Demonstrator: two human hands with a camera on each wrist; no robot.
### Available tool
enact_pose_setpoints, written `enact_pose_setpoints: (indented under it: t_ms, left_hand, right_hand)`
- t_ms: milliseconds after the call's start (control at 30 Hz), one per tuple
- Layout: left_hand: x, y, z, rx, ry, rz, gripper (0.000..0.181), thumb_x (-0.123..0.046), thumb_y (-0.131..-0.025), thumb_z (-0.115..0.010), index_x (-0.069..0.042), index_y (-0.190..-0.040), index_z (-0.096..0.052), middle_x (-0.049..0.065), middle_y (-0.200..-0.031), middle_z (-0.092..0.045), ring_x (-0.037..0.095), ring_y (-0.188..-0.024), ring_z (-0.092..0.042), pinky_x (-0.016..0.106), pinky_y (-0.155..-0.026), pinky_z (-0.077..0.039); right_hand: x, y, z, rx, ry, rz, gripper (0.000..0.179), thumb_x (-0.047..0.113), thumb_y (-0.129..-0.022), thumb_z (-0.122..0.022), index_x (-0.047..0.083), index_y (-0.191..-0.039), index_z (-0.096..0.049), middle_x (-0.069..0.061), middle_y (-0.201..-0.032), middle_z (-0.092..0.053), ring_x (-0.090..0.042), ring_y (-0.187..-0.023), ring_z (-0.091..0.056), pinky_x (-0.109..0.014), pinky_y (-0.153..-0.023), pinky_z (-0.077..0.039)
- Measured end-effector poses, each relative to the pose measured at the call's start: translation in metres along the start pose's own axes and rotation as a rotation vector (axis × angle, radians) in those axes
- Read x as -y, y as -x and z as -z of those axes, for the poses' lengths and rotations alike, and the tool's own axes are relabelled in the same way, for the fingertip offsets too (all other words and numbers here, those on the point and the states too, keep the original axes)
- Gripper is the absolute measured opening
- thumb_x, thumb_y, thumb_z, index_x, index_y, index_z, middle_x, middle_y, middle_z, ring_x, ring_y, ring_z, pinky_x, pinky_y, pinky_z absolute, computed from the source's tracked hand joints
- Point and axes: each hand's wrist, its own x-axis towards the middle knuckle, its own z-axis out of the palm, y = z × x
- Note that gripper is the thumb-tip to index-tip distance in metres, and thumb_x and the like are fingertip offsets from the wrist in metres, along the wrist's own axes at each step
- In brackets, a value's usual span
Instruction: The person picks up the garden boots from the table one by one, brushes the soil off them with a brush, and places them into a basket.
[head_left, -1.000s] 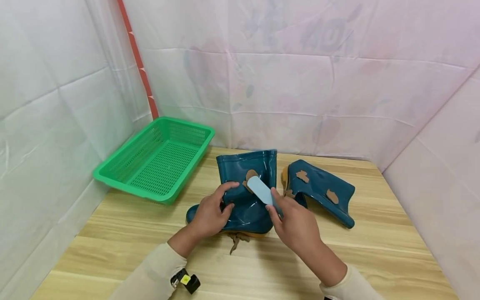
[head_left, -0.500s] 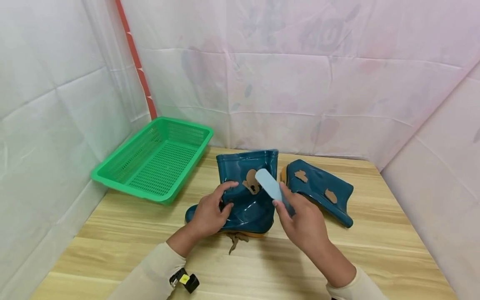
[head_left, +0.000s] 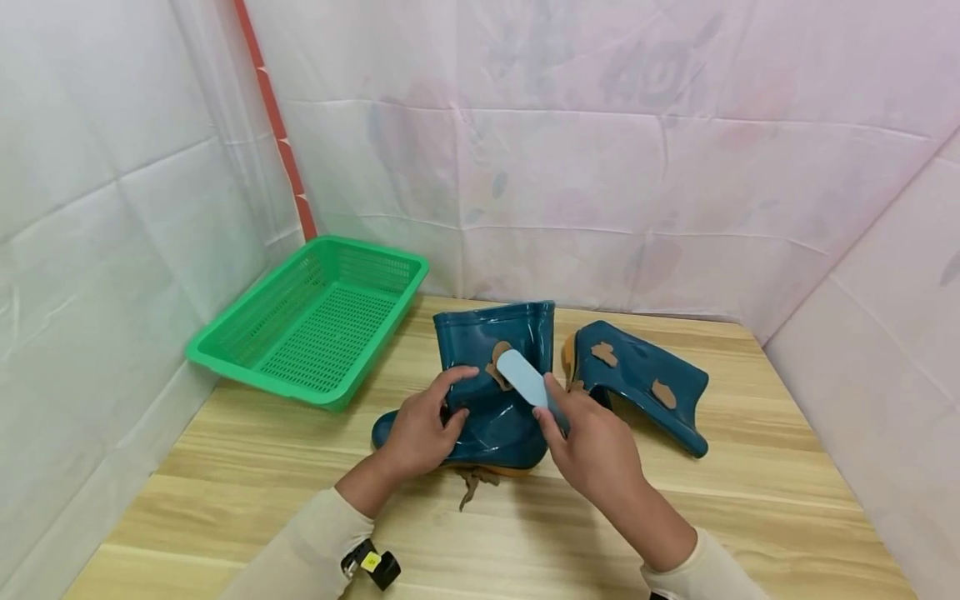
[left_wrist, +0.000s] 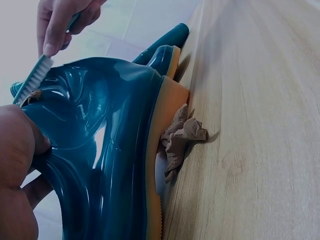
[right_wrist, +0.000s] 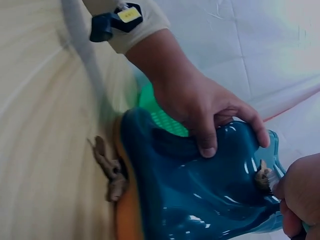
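Left boot (head_left: 495, 429) and right boot (head_left: 636, 373) look super glossy, like smooth rubber. Brown clump (left_wrist: 177, 142) is matt and kinda rough, brush (head_left: 523, 379) looks plastic, table (head_left: 750, 500) woodgrain.

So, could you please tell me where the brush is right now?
In the head view, the brush is just right of centre, in the person's right hand, its head over the brown clump on the boot at left.

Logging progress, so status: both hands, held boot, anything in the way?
Right hand gripping brush; bristles at brown patch. Left hand holding boot. Nothing visibly blocking.
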Motion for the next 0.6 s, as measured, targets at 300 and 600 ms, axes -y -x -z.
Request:
enact_pose_setpoints:
  t_ms: [300, 600]
  left_hand:
    - [-0.001, -0.001, 0.003, -0.009, 0.001, -0.007, 0.061, 0.0, -0.094, -0.071, -0.023, -0.146, -0.049, -0.012, -0.055, -0.036, 0.003, -0.043, -0.036, 0.026, -0.044, -0.036]
    - [0.002, 0.001, 0.001, -0.008, -0.016, -0.029, 0.061, 0.0, -0.094, -0.072, -0.022, -0.146, -0.049, -0.012, -0.057, -0.036, 0.003, -0.045, -0.037, 0.026, -0.045, -0.036]
  right_hand:
    - [0.0, 0.001, 0.007, -0.059, -0.025, 0.029, 0.052, 0.017, -0.093, -0.079, 0.001, -0.139, -0.062, -0.016, -0.1, -0.073, -0.014, -0.06, -0.053, -0.024, -0.045, -0.037]
    - [0.004, -0.014, 0.004, -0.06, 0.09, 0.038, 0.053, 0.022, -0.096, -0.075, 0.0, -0.141, -0.06, -0.016, -0.097, -0.072, -0.015, -0.055, -0.051, -0.027, -0.043, -0.036]
